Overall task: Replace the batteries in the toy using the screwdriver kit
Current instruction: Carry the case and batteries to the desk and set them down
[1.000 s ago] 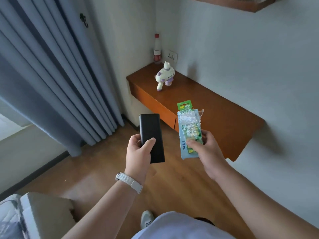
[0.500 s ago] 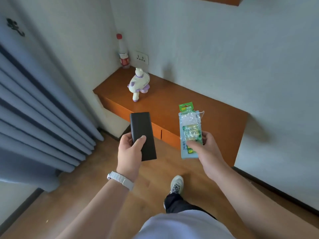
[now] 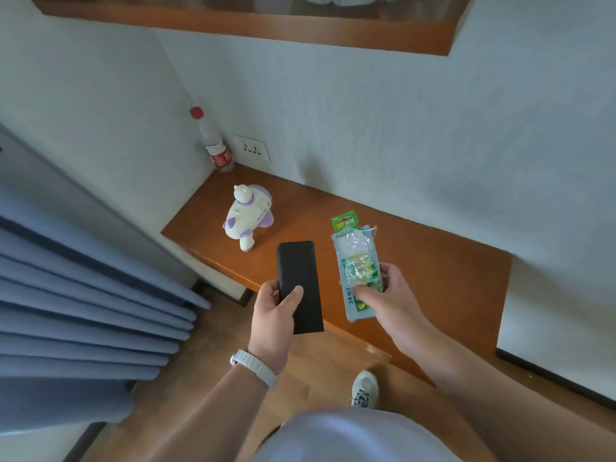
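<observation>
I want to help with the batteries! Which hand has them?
The right hand grips the green-and-clear plastic battery packet. The left hand, with the white wristband, grips a flat black rectangular case instead.

Toy [image 3: 248, 216] and bottle [image 3: 215, 146] block the desk's [image 3: 450, 261] left; right lies open.

The wooden desk [image 3: 433, 261] is gleaming, smooth and semi-glossy. At its ten o'clock the plastic toy [image 3: 245, 218] is shining. The black case [image 3: 296, 268] is looking matt; the clear wrap on the battery pack [image 3: 355, 255] is glinting, crinkled.
</observation>
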